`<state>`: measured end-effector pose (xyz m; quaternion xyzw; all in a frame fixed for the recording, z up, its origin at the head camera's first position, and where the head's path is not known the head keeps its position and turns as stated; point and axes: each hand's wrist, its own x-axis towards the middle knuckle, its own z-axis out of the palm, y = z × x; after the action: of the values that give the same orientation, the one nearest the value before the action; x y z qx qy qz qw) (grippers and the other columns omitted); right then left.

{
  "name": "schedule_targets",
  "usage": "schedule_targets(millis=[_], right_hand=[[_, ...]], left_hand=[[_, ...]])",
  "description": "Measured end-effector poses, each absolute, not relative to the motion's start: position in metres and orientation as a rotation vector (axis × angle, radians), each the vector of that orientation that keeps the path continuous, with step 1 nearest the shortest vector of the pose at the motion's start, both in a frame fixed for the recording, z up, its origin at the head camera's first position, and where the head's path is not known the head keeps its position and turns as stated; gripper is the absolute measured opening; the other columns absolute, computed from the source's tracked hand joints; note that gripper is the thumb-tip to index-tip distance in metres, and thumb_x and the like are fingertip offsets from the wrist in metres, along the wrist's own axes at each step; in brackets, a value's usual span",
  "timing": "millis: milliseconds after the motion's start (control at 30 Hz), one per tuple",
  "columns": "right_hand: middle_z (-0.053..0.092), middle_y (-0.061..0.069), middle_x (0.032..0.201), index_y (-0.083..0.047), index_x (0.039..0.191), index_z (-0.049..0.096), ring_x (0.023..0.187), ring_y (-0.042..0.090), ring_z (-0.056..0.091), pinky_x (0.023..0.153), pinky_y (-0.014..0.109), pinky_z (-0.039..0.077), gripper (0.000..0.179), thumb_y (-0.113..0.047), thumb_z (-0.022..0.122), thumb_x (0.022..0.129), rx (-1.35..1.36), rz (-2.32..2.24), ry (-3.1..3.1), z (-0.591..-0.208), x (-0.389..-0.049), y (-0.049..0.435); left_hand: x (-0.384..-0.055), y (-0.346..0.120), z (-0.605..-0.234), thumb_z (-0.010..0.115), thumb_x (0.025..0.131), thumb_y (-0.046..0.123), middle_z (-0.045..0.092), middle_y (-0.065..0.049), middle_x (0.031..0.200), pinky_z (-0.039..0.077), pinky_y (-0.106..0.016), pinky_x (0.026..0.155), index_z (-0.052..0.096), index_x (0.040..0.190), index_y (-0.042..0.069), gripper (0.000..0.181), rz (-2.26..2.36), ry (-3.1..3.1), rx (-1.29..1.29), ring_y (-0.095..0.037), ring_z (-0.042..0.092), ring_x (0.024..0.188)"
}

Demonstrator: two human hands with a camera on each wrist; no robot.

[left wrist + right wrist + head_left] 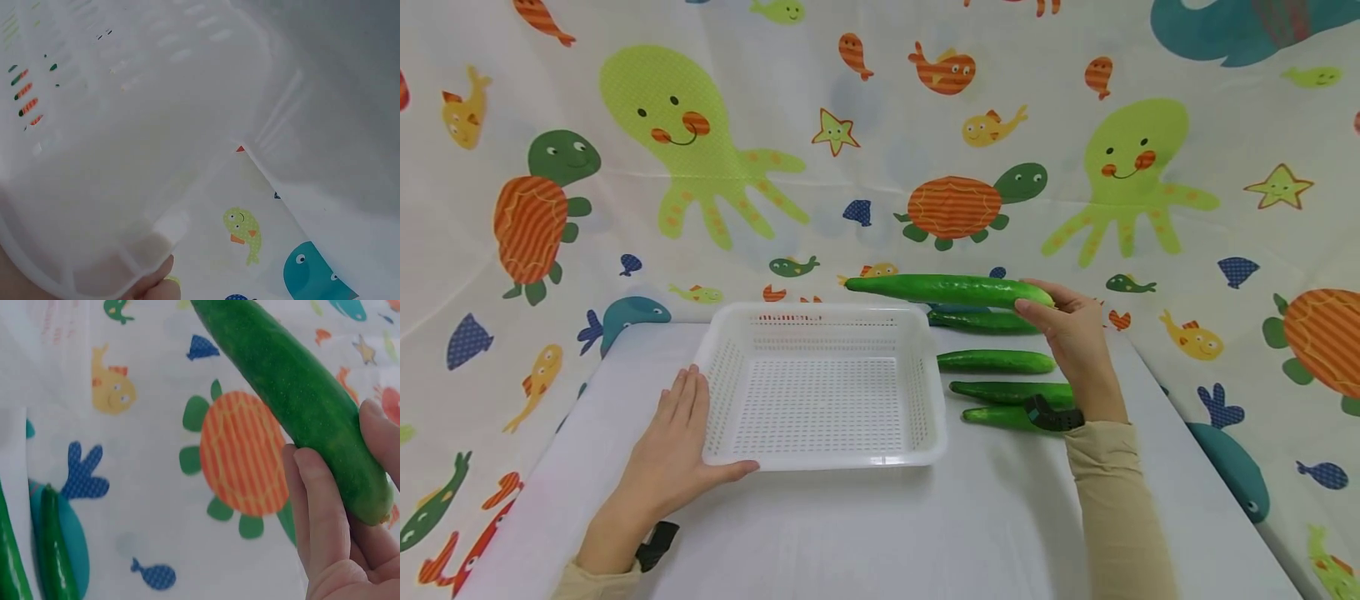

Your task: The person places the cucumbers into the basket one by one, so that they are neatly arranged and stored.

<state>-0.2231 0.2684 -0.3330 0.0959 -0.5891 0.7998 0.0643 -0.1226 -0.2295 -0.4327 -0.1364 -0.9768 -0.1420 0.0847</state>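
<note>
Beside 1 bskt (pixel 820 461): 4 cukes (pixel 996 361); R grip (pixel 1078 346): 5th cuke (pixel 947 289).

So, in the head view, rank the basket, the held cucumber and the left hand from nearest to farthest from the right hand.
1. Held cucumber: gripped near its right end by the right hand.
2. Basket: on the table, left of that hand.
3. Left hand: farthest, at the basket's left side.

Raised cucumber (pixel 940 290): bright green, paler at its right end
Cucumbers at right (pixel 996 361): deeper green
Basket (pixel 820 461): white, slotted in rows
Backdrop (pixel 880 162): white, printed with lime octopuses (pixel 651 83) and orange-striped turtles (pixel 955 208)
Sleeves (pixel 1120 508): beige
Wristbands (pixel 657 546): black
</note>
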Motion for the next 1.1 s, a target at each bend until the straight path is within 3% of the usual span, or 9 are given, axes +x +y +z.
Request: schedule_targets(millis=[167, 467, 1100], right_hand=[[0.070, 0.008, 0.107, 0.000, 0.110, 0.074, 0.093, 0.018, 0.069, 0.090, 0.031, 0.055, 0.025, 0.009, 0.068, 0.088, 0.268, 2.410, -1.815, -0.331, -0.237, 0.242], [0.066, 0.007, 0.109, 0.001, 0.120, 0.069, 0.098, 0.019, 0.067, 0.092, 0.031, 0.054, 0.034, -0.005, 0.076, 0.087, 0.181, 2.302, -2.032, -0.331, -0.258, 0.194], [0.058, 0.022, 0.125, 0.010, 0.127, 0.061, 0.090, 0.019, 0.070, 0.097, 0.041, 0.052, 0.044, 0.002, 0.074, 0.086, -0.092, 2.455, -2.043, -0.360, -0.297, 0.110]], left_hand=[[-0.129, -0.231, -0.432, 0.071, 0.063, 0.081, 0.000, -0.029, 0.162, -0.009, -0.042, 0.120, 0.005, 0.153, -0.013, 0.146, -0.443, -2.922, -0.401, -0.039, -0.004, 0.150], [-0.141, -0.234, -0.430, 0.070, 0.064, 0.082, 0.001, -0.030, 0.161, -0.007, -0.044, 0.120, 0.006, 0.152, -0.014, 0.145, -0.466, -2.915, -0.423, -0.042, -0.001, 0.150], [-0.166, -0.247, -0.428, 0.071, 0.064, 0.079, 0.003, -0.031, 0.161, -0.009, -0.043, 0.120, 0.007, 0.152, -0.014, 0.143, -0.452, -2.895, -0.493, -0.042, -0.001, 0.150]])
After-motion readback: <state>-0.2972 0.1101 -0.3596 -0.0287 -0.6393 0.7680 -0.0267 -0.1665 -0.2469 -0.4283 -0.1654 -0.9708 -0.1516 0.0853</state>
